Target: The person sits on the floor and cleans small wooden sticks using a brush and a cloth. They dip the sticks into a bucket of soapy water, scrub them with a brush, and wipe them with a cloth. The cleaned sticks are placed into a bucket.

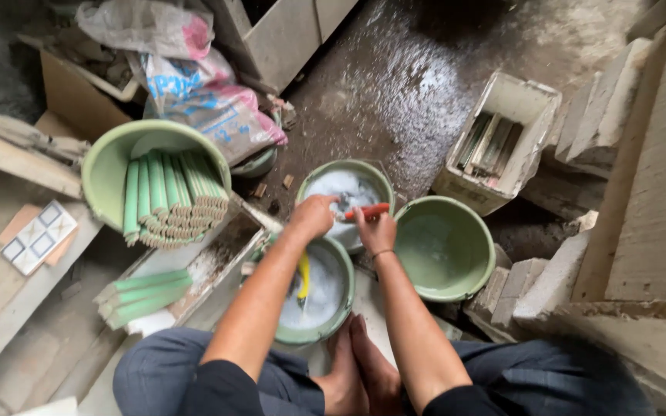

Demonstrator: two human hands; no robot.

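The person squats on the wet floor (pixel 425 69) with bare feet (pixel 360 362) together, both arms reaching forward over a cluster of green bowls. The left hand (pixel 314 216) is curled, fingers pressed together over something at the near rim of the far bowl (pixel 344 181), which holds foamy white liquid; what the fingers grip cannot be made out. The right hand (pixel 378 229) is closed around a red-handled tool (pixel 365 211), which lies roughly level between the two hands, its tip pointing toward the left hand. Directly below the hands sits the near bowl (pixel 319 296), also holding pale liquid, with a yellow tool (pixel 303 276) standing in it. An empty green bowl (pixel 445 246) sits just beside the right forearm. To the left, a large green tub (pixel 113 166) lies tilted, filled with stacked green tile strips (pixel 175 200); more strips (pixel 144 293) lie on a ledge below it. A white crate (pixel 502 139) holding flat pieces stands beyond the empty bowl, and printed sacks (pixel 202 92) lie behind the tub.
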